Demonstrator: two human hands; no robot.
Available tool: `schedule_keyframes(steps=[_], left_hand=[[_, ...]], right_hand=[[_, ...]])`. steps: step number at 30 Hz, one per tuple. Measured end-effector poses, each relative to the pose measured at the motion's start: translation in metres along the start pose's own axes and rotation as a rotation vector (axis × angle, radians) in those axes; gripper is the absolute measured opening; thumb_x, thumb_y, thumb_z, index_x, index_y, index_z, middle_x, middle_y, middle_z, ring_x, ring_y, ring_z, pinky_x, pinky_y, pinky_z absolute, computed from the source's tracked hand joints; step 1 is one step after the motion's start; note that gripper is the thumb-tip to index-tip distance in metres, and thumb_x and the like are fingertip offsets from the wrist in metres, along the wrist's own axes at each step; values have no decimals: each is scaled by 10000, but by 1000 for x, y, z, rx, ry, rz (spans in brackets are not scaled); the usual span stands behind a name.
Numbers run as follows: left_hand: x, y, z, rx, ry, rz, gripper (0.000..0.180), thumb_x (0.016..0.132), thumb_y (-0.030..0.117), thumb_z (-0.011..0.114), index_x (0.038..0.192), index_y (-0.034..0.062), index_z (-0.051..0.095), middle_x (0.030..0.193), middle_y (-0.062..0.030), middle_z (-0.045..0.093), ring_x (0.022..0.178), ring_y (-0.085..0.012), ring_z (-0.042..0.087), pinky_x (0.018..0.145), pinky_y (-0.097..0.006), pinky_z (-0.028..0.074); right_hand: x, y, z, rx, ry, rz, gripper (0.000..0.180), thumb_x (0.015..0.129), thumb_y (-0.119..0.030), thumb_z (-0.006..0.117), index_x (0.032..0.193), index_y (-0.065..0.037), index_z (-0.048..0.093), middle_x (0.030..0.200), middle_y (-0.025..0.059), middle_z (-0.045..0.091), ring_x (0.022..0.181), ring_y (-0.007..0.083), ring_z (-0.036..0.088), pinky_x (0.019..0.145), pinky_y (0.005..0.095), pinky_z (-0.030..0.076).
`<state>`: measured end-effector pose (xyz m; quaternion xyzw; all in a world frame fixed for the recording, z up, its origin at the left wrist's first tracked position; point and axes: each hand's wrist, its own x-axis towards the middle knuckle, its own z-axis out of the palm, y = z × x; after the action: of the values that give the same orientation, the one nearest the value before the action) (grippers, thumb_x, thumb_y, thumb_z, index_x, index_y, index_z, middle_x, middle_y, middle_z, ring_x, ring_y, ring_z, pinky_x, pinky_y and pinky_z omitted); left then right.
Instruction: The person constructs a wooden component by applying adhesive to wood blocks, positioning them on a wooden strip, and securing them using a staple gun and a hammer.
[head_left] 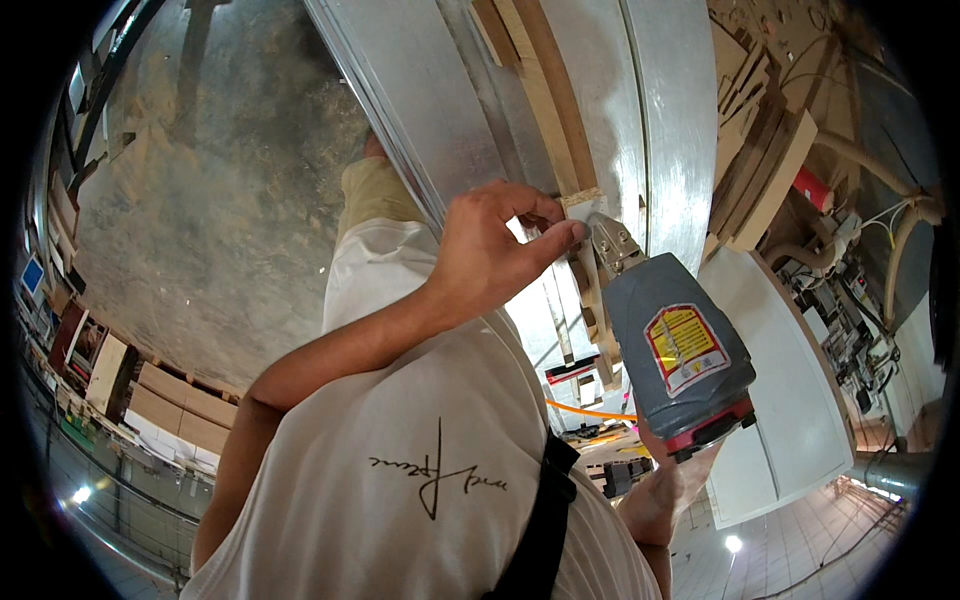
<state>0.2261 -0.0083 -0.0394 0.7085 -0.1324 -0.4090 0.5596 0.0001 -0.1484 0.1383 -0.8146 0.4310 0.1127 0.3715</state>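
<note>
My right hand [672, 485] grips a grey and red nail gun [640, 300] from below; most of its fingers are hidden behind the tool's body. The gun's metal nose [612, 243] rests at, or just over, a small pale piece [583, 208] on the end of a long wooden strip [562, 110]. My left hand [485, 245] reaches in from the left. Its thumb and bent fingers pinch around that pale piece, close beside the nose. The strip lies on a shiny metal table [590, 60].
Stacked boards [765, 185] lie right of the metal table, with a white panel [775, 380] below them. An orange hose [590, 409] runs near my waist. Hoses and machine parts [860, 330] crowd the far right. Concrete floor [230, 180] spreads out at the left.
</note>
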Motion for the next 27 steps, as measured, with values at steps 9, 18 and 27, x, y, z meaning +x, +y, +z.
schedule_keyframes(steps=[9,18,27], left_hand=[[1,1,1,28,7,28,241,870,248,850,854,20,773,823,-86,752,764,-148,686,694,-321,541],[1,1,2,4,16,39,230,876,234,840,852,16,772,802,-85,748,750,-151,685,692,-323,536],[1,-1,0,-1,1,47,217,871,210,841,846,6,771,785,-89,739,710,-149,677,649,-316,523]], right_hand=[[-11,0,-3,1,-5,16,524,817,-8,795,1285,24,562,1110,131,703,948,193,679,804,337,560],[-13,0,-3,2,-2,22,533,818,-8,793,1293,23,555,1113,131,700,947,192,677,804,336,560],[-1,8,-1,-2,9,3,541,819,-8,790,1302,23,547,1115,131,697,947,190,676,804,335,561]])
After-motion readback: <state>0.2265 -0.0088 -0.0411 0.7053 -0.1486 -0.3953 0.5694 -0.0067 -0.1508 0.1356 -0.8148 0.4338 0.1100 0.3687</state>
